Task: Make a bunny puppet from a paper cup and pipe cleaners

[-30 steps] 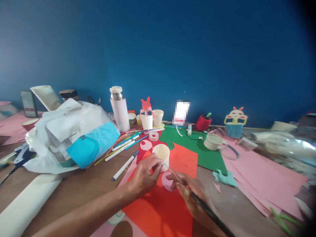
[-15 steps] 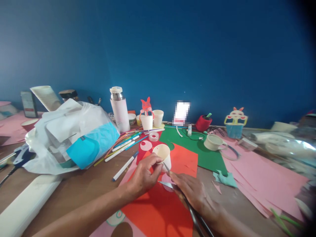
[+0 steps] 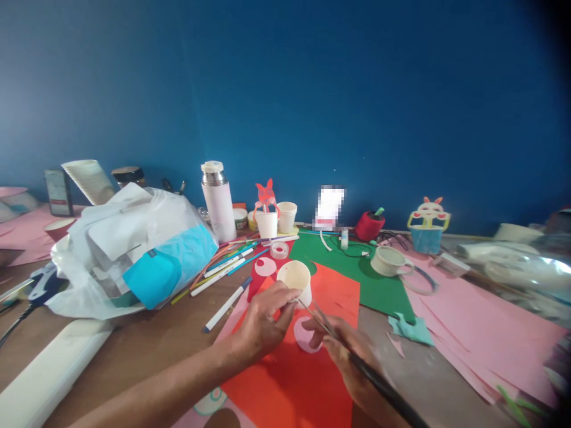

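My left hand [image 3: 267,315] is closed, with its thumb and fingertips pinched at the near side of a white paper cup [image 3: 304,288]; what lies between the fingertips is too small to make out. My right hand [image 3: 350,351] is wrapped round dark-handled scissors [image 3: 372,374], whose blades point up and left to my left fingertips. Beneath both hands lies orange paper [image 3: 294,386], with a pink paper circle [image 3: 307,334] on it beside my right fingers.
Markers [image 3: 227,304] and a plastic bag [image 3: 107,255] are at left. Behind stand a bottle [image 3: 219,205] and a red paper figure [image 3: 266,196] in a cup. Green paper [image 3: 379,291], a mug [image 3: 389,261] and pink sheets [image 3: 482,339] lie at right.
My right hand has turned and moved slightly down and right. The scissor blades, spread apart before, now look nearly together. My left hand has barely moved.
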Demonstrator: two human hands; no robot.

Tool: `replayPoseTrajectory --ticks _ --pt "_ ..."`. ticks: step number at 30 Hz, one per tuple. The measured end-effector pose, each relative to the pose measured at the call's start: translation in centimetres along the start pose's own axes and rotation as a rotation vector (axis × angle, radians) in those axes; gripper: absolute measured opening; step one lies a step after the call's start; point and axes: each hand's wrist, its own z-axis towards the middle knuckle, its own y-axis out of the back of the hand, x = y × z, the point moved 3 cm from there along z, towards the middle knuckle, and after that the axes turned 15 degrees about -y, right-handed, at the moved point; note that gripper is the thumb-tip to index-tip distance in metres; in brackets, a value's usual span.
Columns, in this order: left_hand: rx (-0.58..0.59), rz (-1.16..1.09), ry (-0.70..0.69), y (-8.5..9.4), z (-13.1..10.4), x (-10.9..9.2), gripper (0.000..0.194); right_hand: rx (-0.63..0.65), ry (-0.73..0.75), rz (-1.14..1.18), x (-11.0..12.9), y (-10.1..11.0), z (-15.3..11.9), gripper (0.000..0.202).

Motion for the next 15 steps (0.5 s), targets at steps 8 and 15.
replayPoseTrajectory --ticks 8,15 --pt "0.054 0.017 -0.013 -0.4 -0.14 0.1 0.02 0.05 -0.167 0.223 0.11 0.29 0.5 0.034" --pt "0.051 0.006 -0.005 -0.14 0.13 -0.14 0.015 0.032 0.33 -0.328 -0.35 -0.09 0.17 0.037"
